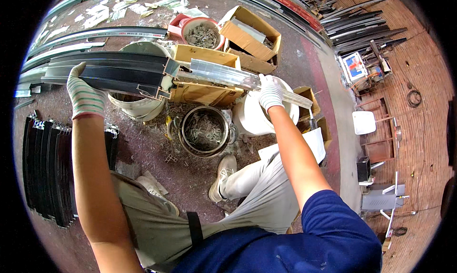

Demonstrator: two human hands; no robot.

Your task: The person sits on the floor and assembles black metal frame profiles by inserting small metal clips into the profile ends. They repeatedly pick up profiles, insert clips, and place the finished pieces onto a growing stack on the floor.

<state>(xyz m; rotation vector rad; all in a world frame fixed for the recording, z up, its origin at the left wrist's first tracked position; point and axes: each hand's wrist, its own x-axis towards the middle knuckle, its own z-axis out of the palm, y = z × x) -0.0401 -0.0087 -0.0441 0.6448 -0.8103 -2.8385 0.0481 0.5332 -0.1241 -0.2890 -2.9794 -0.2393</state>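
Workshop floor (150, 142) is scuffed maroon, brick wall (423, 139) at 3 o'clock. Step in hand looks like steadying: left hand (88, 94) at black bars (119, 68) toward 10 o'clock, right hand (270, 93) on clear strips (221, 73) from 12 to 2, over a brown box (209, 95) and white bucket (250, 113). Left: one digit reaches over the bars, others hidden, can't tell the grip. Right: fingers look closed around the strips, tips unclear. Next move calls for even support both sides, I'd judge. Bars are dark, ribbed, ends hollow; strips long, glossy, see-through. Can't tell whether they touch.
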